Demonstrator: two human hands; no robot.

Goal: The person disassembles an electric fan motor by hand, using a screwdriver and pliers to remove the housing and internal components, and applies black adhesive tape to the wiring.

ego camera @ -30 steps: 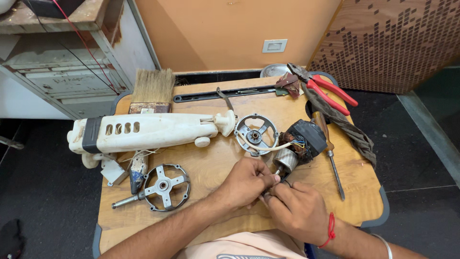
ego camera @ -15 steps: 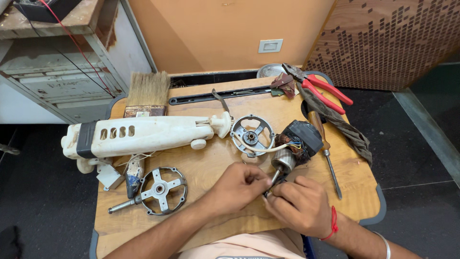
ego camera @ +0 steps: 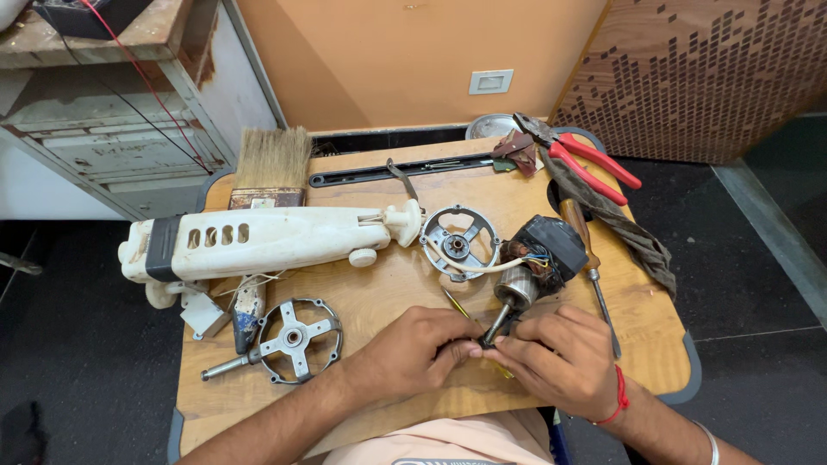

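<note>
My left hand [ego camera: 413, 349] and my right hand [ego camera: 556, 357] meet at the near middle of the wooden table [ego camera: 431, 284], fingertips pinched around the steel shaft end of a small electric motor [ego camera: 530, 267]. The motor's black body lies tilted behind my right hand, with white and coloured wires running to a round metal end bracket [ego camera: 457, 241]. A thin yellow-handled tool [ego camera: 461, 310] lies under my fingers.
A long cream plastic housing [ego camera: 267, 241] lies across the left. Near it are a second spoked metal bracket [ego camera: 293, 340], a wide paintbrush [ego camera: 271, 164], a black metal bar [ego camera: 396, 170], red-handled pliers [ego camera: 586, 159], a wooden-handled screwdriver [ego camera: 590, 258] and a brown rag [ego camera: 620, 224].
Both hands have stayed on the motor shaft, with the fingers shifting slightly. The view has tilted a little.
</note>
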